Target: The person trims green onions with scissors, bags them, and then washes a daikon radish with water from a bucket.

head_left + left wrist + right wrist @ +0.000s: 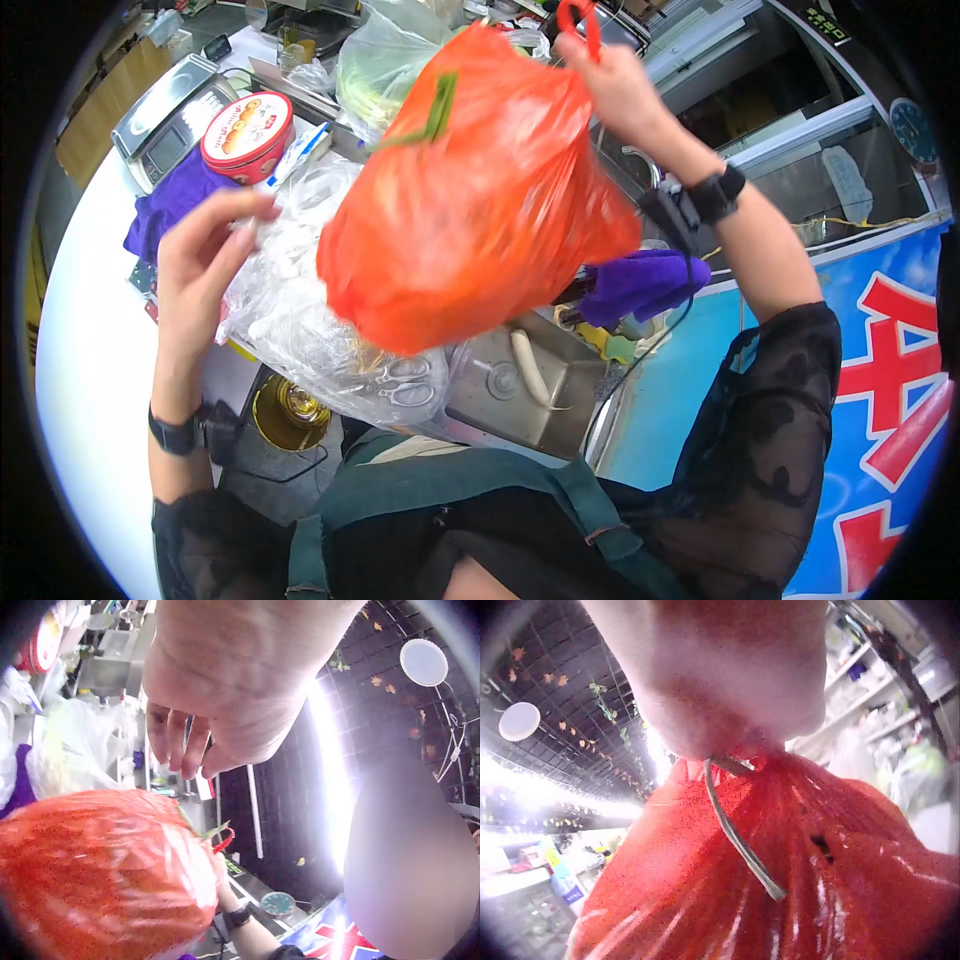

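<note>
A full red plastic bag point(460, 220) hangs from my right hand point(625, 90), which grips its gathered top. In the right wrist view the neck of the bag point(780, 825) bunches under the fist, and a green stalk point(739, 844) pokes out there. The head view shows that stalk point(440, 105) lying bent across the bag's upper side. My left hand point(205, 250) is held up to the left of the bag, apart from it, with loosely bent fingers and nothing in them. In the left wrist view the same hand point(225, 690) is above the bag.
Below the bag are clear plastic bags point(300, 300) with scissors point(405, 380), and a metal sink point(480, 410) holding a white radish-like vegetable point(532, 368). A round red tin point(248, 135), a scale point(175, 125) and purple cloths point(640, 285) lie around. A bucket point(285, 415) stands on the floor.
</note>
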`<action>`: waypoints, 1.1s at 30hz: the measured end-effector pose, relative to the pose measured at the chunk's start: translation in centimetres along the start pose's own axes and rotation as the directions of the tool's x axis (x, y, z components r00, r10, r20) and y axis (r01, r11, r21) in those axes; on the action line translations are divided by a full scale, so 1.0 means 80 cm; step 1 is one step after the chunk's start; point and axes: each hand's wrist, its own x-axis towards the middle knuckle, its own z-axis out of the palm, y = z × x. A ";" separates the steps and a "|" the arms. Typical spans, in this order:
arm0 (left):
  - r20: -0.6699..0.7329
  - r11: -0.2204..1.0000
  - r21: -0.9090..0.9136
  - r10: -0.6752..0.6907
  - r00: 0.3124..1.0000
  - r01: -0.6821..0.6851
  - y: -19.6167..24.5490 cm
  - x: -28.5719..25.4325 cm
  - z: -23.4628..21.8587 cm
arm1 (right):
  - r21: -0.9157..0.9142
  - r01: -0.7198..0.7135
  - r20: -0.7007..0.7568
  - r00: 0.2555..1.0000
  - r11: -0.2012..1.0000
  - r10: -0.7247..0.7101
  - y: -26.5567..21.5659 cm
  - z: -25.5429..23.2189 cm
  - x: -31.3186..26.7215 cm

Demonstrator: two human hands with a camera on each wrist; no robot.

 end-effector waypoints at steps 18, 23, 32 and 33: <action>-0.322 0.837 -0.206 -0.548 0.772 0.508 -0.105 -0.156 -0.007 | -0.692 -0.172 0.207 0.883 0.701 0.421 0.361 0.126 0.006; -0.314 0.803 -0.182 -0.595 0.740 0.568 -0.124 -0.169 -0.004 | -0.664 0.123 0.736 0.283 0.738 0.615 0.364 0.195 -0.028; -0.128 0.767 -0.246 -0.631 0.765 0.592 -0.140 -0.130 0.026 | -0.679 -0.025 0.407 0.819 0.734 0.404 0.301 0.050 0.132; -0.115 0.757 -0.217 -0.647 0.753 0.617 -0.141 -0.131 0.027 | -0.466 -0.001 0.672 0.650 0.885 0.355 0.237 0.044 0.160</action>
